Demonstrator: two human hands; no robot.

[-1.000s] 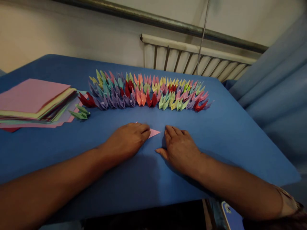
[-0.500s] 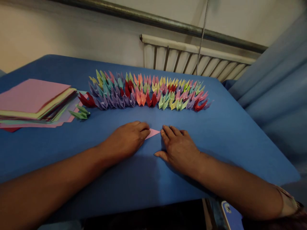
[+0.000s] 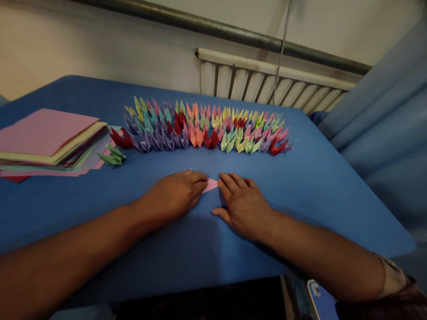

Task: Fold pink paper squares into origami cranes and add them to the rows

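A small folded piece of pink origami paper (image 3: 211, 185) lies on the blue table, its pointed end facing right. My left hand (image 3: 182, 191) is closed over the paper's left part with bent fingers and hides most of it. Against the paper's right tip rest the fingertips of my right hand (image 3: 245, 202), which lies flat and open with its thumb apart. Beyond both hands stand rows of folded paper cranes (image 3: 210, 129) in many colours. One green paper crane (image 3: 113, 155) sits apart from them at the left.
On the left is a stack of coloured paper sheets (image 3: 50, 131), pink on top. The blue table (image 3: 320, 186) reaches back to a wall with a radiator (image 3: 247, 73) and a pipe (image 3: 216, 29). A blue curtain (image 3: 383, 124) hangs at the right.
My right hand has slid slightly to the left, covering more of the pink paper's tip. My left hand has stayed almost in place.
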